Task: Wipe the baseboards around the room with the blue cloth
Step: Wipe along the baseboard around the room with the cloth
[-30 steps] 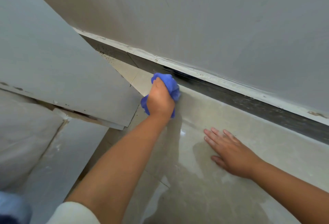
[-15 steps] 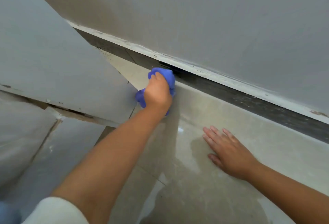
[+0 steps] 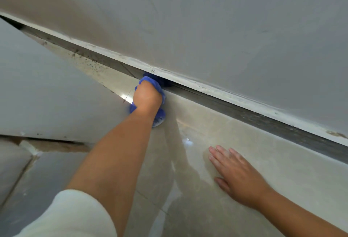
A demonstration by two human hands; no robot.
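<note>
Left hand (image 3: 147, 95) is clenched round the bunched blue cloth (image 3: 160, 118), knuckles toward the camera, and the cloth's far end is pushed up against the dark baseboard (image 3: 244, 113). The cloth's long axis runs from the floor (image 3: 282, 170) near the wrist up to the baseboard, roughly square to it. The baseboard itself runs on a diagonal, from upper left down to lower right, under a pale scuffed strip at the foot of the grey wall (image 3: 226, 29). Right hand (image 3: 237, 176) lies flat on the glossy tile, fingers straight and spread, holding nothing, well apart from the cloth. A grey panel (image 3: 47, 95) crowds in just left of the cloth; dark specks litter the floor beyond it. A white sleeve (image 3: 71, 216) shows at lower left.
</note>
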